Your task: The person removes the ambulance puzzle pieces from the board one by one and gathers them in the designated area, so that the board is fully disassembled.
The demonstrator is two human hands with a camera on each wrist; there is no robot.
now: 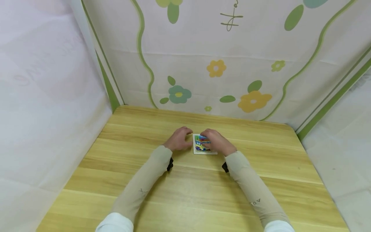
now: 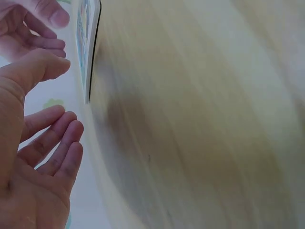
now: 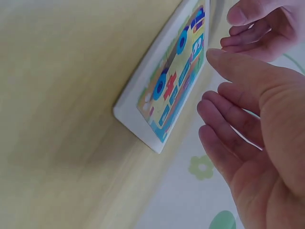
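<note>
A flat, white-rimmed picture board (image 1: 198, 147) is laid on a wood-grain counter (image 1: 185, 199), just beside the left hand (image 1: 179, 140) and partly beneath the right hand (image 1: 217, 141). Both hands are held loosely curved, with thumb and fingers parted, and nothing is gripped in either. From the head, much of the board's picture is covered by the right hand; yellow and blue shapes are left in sight on the side toward the left hand. From the right wrist, far more is revealed beside the right hand's fingertips: a yellow vehicle with two blue wheels, a red cross shape and blue panels, though the far end is cut off by the frame. From the left wrist, the board is shown almost edge-on beyond the left thumb; its thickness and dark lower edge are displayed, its picture is narrowed to a sliver, and its upper end is cropped. The opposite hand is partly caught in each wrist view. Whether the board is touched by either hand cannot be told. Beyond the hands, a white cloth (image 1: 188, 61) is printed with flowers. The forearms are covered by beige sleeves (image 1: 152, 169), and black pieces (image 1: 170, 164) at the wrists are mostly hidden.
</note>
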